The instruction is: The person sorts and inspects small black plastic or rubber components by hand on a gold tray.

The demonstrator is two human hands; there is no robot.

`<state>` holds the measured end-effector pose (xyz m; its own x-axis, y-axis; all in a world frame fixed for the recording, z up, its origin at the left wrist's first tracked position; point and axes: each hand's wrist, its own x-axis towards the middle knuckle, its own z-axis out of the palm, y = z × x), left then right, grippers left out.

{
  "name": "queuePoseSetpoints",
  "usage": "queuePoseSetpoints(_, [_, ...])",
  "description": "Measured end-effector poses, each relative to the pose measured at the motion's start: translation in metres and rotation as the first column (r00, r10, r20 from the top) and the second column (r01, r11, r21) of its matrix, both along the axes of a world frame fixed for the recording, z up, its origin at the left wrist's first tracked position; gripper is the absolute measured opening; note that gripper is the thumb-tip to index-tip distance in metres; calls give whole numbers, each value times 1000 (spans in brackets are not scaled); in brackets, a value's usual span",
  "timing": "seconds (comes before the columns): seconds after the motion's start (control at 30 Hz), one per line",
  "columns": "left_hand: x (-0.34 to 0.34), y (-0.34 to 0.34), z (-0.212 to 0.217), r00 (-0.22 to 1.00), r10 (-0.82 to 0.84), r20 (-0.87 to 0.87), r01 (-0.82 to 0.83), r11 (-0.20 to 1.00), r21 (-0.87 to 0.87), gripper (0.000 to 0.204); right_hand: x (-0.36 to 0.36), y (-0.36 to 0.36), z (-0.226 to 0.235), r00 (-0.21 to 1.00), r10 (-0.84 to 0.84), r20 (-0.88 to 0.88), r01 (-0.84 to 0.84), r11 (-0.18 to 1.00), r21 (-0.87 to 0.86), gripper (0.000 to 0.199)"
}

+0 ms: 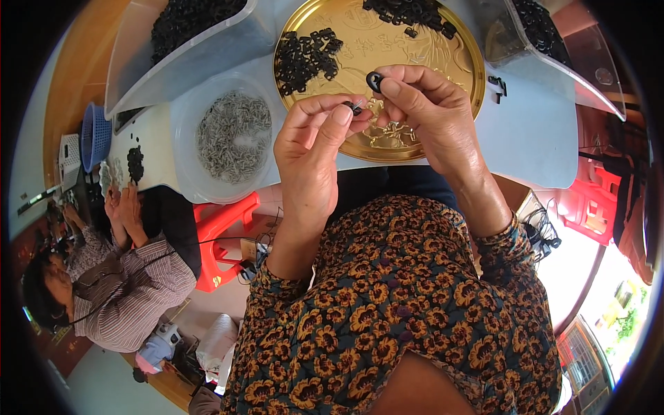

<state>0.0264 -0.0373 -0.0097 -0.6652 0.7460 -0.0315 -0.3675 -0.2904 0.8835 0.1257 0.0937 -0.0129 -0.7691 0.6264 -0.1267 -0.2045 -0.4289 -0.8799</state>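
Both my hands are raised over the near part of a round gold tray (360, 52). Between thumb and fingers, my left hand (309, 155) pinches a small black plastic part (355, 108) with a thin, shiny bit at it. My right hand (443, 128) grips an oval black ring-shaped piece (374, 82) by its edge, a short way above and to the right. The two pieces are apart. On the tray lie one heap of small black parts (308, 61) at the left and another black heap (418, 15) at the far side.
Left of the tray, a clear round tub (185, 149) contains many small silvery pieces (234, 135). Clear bins of black parts stand at far left (183, 69) and far right (564, 72). Red stools (225, 232) flank the table. At left, a person in a striped shirt (142, 294) handles black parts.
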Motion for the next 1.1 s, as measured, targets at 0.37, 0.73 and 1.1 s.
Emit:
queuePoseSetpoints(0.37, [4,11,5,994,49,-97,-53,998,-38,16,6,-8,6,999,-43,-11,44,997,71,21])
queuePoseSetpoints(0.73, [7,10,6,980,89,-178,-101,993,-60,17,6,-13,8,994,-95,58,84,982,172,20])
queuePoseSetpoints(1.1, [7,8,3,971,74,-225,-95,992,-86,16,8,-11,-5,999,-35,-10,35,999,-15,21])
